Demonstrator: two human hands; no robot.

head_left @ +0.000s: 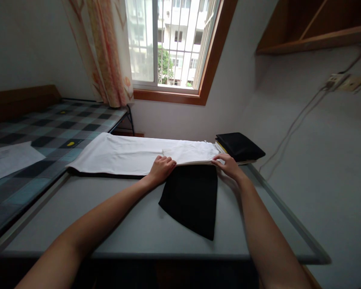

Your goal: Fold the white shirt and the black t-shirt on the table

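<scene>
A long white cloth (129, 154) lies across the far part of the grey table (123, 224), with a dark layer showing under its left near edge. A black piece of fabric (192, 196) extends from beneath its right part toward the near edge. My left hand (162, 168) has its fingers closed on the white cloth's near edge, at the upper left of the black piece. On the same edge, farther right, my right hand (227, 164) pinches the cloth between thumb and fingers.
Folded black cloth (240, 146) tops a stack at the table's far right corner. A bed with a checkered cover (87, 130) and a paper sheet (12, 158) stands left. Beyond are a curtain (108, 52) and a barred window; a cable (291, 124) hangs on the right wall.
</scene>
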